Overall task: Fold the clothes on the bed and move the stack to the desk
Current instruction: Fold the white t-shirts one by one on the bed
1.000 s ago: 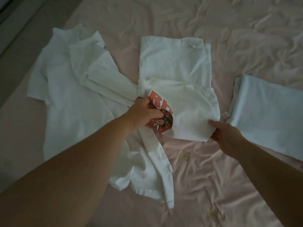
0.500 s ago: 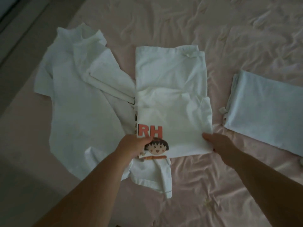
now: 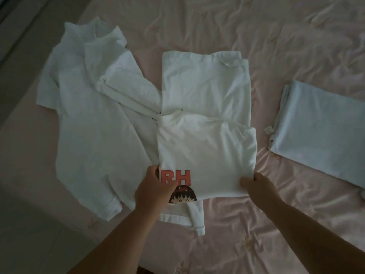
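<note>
- Left hand (image 3: 153,189): fingers curled, pinching the near-left corner of the printed white shirt (image 3: 205,153), thumb lying across the red "RH" lettering (image 3: 175,177).
- Right hand (image 3: 256,184): fingers bent round the near-right corner of the same shirt, thumb on top of the cloth.
- Shirt half folded, lying at the middle of the bed, its near half doubled over the far half; cartoon face print (image 3: 182,197) partly covered by the left hand.
- Second white shirt (image 3: 88,125) spread out unfolded just left of it, one sleeve overlapping the folded one's edge.
- Folded pale blue garment (image 3: 320,131) to the right, apart from the printed shirt, its far corner cut off by the frame edge.
- Crumpled pink bedsheet (image 3: 256,234) under everything; grey floor (image 3: 23,36) along the left side.
- Dim light; seams and collars hard to make out.
- Desk not in view.
</note>
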